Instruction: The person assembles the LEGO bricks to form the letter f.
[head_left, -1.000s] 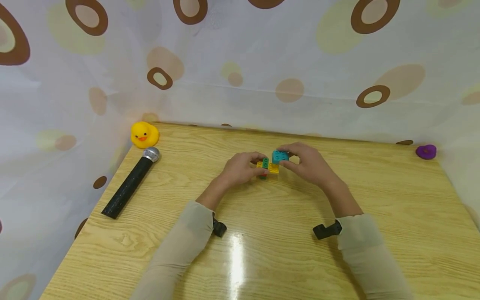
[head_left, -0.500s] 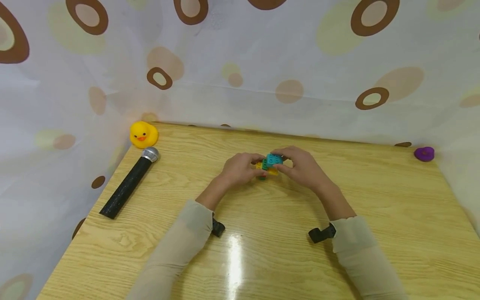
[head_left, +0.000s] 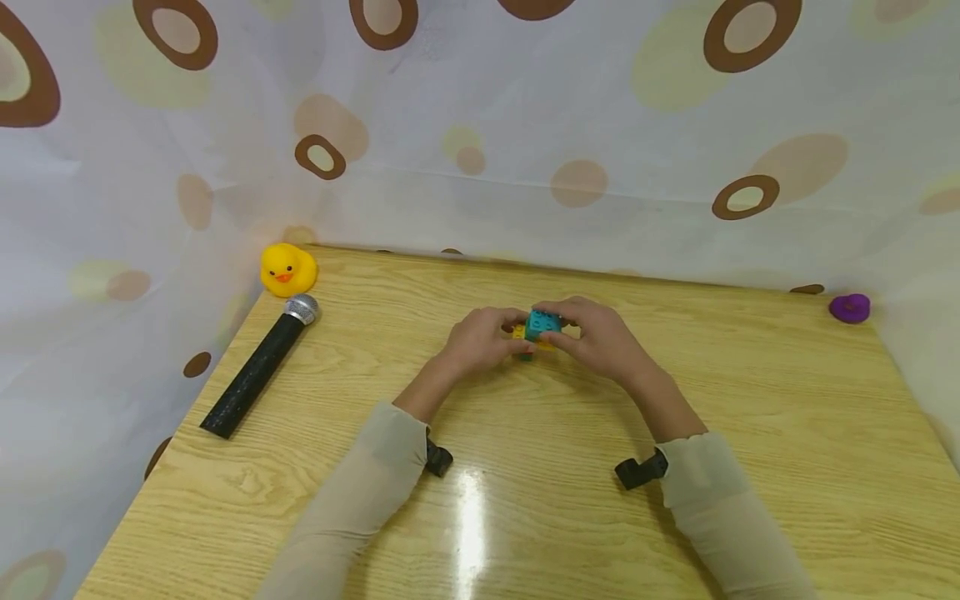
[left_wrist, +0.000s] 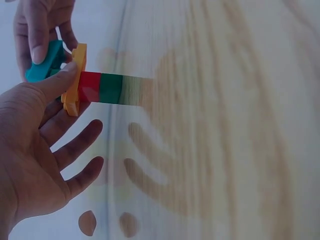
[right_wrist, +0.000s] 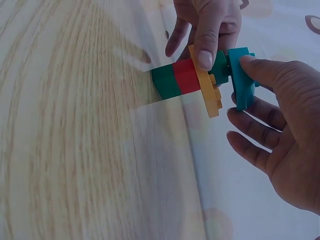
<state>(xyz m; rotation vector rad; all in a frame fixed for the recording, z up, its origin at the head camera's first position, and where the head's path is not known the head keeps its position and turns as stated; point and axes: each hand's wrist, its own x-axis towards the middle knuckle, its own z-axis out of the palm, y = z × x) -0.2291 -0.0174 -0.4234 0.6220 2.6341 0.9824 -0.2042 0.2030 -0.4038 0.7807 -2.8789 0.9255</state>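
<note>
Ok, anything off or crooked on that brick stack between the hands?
Nothing looks damaged or spilled. The teal brick sits atop the yellow plate, above red and green bricks; whether it is fully seated cannot be told.

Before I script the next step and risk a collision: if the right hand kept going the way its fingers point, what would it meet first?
Probably the left hand: the right hand, pinching the teal brick over the block stack, points leftward at it; depth is unclear.
</note>
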